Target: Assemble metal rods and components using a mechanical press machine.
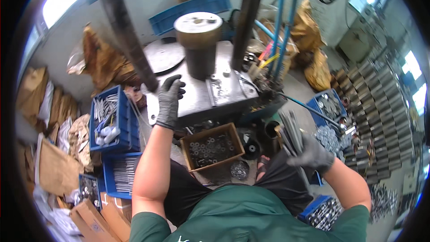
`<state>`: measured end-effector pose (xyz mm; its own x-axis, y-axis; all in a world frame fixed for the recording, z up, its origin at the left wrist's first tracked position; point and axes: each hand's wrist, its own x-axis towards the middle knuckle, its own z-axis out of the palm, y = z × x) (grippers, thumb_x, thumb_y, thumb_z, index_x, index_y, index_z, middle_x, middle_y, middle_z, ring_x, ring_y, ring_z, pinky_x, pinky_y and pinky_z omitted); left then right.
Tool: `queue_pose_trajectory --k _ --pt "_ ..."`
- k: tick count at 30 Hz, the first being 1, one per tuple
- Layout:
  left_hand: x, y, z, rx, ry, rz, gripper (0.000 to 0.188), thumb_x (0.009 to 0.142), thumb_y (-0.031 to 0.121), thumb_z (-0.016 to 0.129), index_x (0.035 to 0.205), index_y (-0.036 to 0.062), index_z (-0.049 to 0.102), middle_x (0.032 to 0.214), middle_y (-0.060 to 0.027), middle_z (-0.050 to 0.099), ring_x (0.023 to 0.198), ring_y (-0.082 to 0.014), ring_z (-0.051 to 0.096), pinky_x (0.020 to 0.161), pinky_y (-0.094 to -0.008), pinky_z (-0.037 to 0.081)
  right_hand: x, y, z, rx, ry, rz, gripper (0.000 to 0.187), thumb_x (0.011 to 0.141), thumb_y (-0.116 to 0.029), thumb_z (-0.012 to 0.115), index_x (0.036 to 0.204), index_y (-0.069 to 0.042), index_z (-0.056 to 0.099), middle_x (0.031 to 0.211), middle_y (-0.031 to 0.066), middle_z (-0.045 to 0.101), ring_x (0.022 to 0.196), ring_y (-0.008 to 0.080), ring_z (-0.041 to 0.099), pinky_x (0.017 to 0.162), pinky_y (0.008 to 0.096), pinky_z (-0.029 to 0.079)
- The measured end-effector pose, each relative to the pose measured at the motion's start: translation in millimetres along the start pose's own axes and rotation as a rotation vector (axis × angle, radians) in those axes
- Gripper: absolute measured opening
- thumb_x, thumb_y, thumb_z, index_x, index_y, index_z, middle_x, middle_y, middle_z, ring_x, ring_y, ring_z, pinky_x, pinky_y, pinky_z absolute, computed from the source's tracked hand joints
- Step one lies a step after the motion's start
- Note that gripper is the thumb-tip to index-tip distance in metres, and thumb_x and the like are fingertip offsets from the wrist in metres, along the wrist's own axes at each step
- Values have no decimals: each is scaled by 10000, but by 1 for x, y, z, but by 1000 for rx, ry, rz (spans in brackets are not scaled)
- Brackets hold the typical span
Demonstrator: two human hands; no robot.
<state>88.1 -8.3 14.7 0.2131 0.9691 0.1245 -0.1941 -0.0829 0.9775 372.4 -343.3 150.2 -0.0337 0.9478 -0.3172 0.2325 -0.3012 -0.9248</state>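
Note:
My left hand (168, 101), in a dark grey glove, is raised over the near left part of a metal press table (197, 101). Its fingers are partly bent and apart, with no held thing that I can make out. My right hand (313, 154), gloved too, is closed round a bundle of long grey metal rods (292, 130) above my right thigh. The rods are held at a slant and slightly blurred. On the table stands a thick steel cylinder (200, 56) with a wider round head. A cardboard box (190, 168) of small metal rings sits below the table's front edge.
Two dark columns (130, 40) rise from the table. Blue crates (127, 123) of metal parts stand at my left, with cardboard (58, 166) beyond. Another blue crate (342, 105) and stacked metal tubes (376, 112) are at right. A ball of metal pieces (239, 169) lies near my foot.

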Motion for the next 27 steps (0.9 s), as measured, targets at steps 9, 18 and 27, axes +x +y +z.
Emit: queue_pose_trajectory --k 9,18,27 --pt "15 29 -18 -233 -89 64 449 1040 409 486 1264 54 646 1107 -105 721 1003 -205 680 875 -346 517 311 -49 124 164 627 -876 385 771 -8 768 1108 -43 586 893 -14 638 781 84 615 712 264 526" --pt "18 16 -15 -409 -191 197 503 1059 407 455 1299 0 628 1280 -132 661 1210 -221 605 1086 -362 426 375 -7 178 121 649 -855 378 810 -79 775 1092 -49 525 881 -4 621 776 85 603 709 257 521" --pt "35 -21 -13 -576 -213 160 413 1053 198 511 1383 -48 546 1131 -58 668 943 -87 578 879 -229 481 426 33 179 -716 779 -888 244 838 -156 743 926 -78 530 757 0 581 653 130 573 638 306 518"
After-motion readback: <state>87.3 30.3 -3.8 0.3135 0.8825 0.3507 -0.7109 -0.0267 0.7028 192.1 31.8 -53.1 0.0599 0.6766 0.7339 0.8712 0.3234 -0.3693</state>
